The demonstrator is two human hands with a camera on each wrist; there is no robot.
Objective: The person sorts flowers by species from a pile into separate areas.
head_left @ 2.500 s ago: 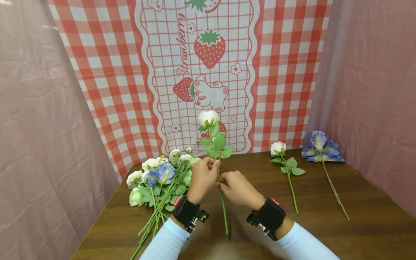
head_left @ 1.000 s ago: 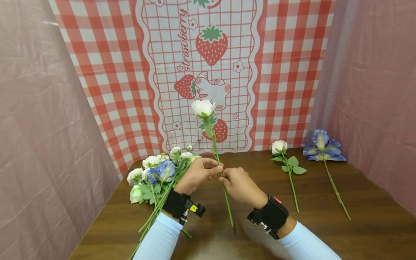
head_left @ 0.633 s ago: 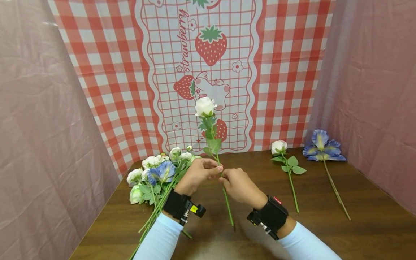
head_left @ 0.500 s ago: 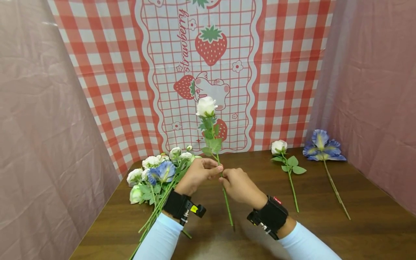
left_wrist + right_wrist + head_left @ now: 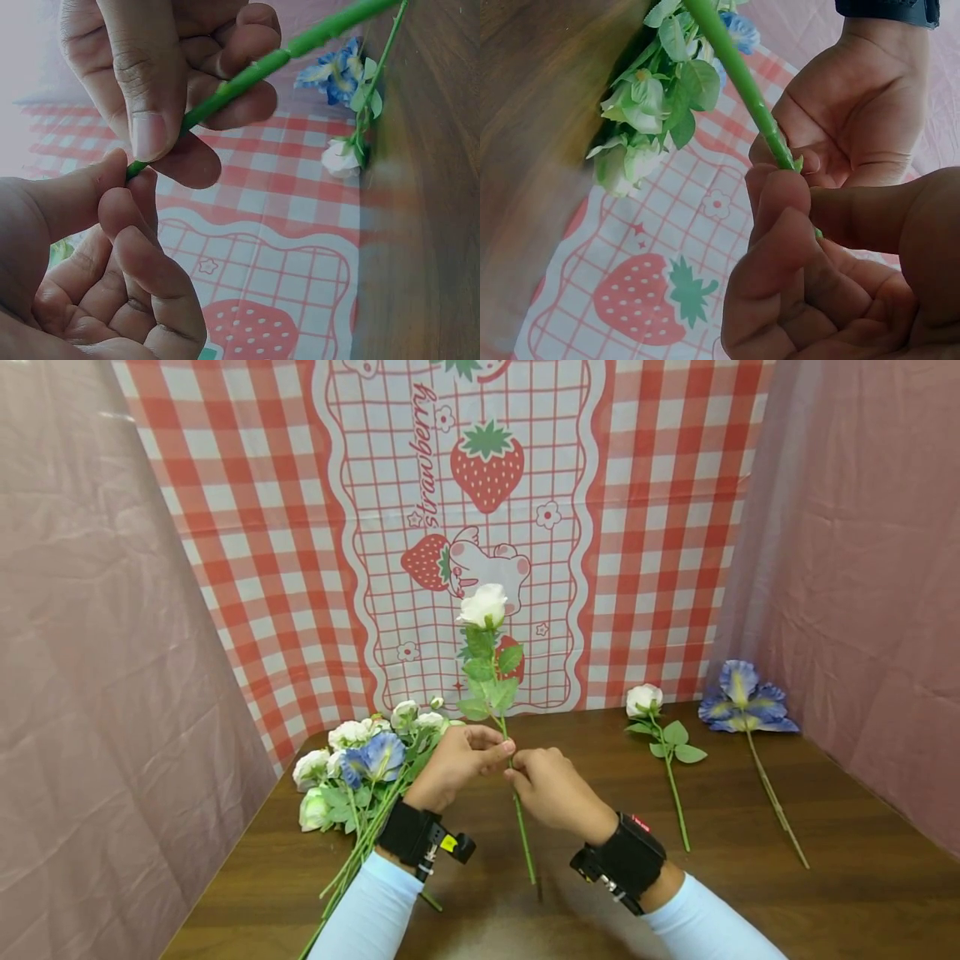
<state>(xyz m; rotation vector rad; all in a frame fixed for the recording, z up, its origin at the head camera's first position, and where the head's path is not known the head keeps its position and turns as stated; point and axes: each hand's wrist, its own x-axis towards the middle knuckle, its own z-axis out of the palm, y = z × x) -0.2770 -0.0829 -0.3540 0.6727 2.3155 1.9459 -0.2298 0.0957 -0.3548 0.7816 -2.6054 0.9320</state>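
A white rose [image 5: 483, 606] with green leaves stands nearly upright above the table, held by both hands at mid-stem. My left hand [image 5: 461, 764] pinches the green stem [image 5: 247, 79] between thumb and fingers, just below the leaves. Right beneath it, my right hand [image 5: 558, 789] pinches the same stem, thumb against curled fingers, as the right wrist view also shows. The bare lower stem slants down below the hands. Blossom and leaves lie outside both wrist views.
Left on the brown table [image 5: 600, 893] lies a pile of white and pale green flowers [image 5: 315, 810] with a blue iris [image 5: 378, 756], stems toward me. At the right lie another white rose [image 5: 643, 700] and a blue iris [image 5: 738, 697]. A checked cloth [image 5: 660, 527] hangs behind.
The rose has turned about its stem, so its leaves now spread out and the bloom leans less left than one second ago. Since the earliest frame, my left hand has shifted slightly lower.
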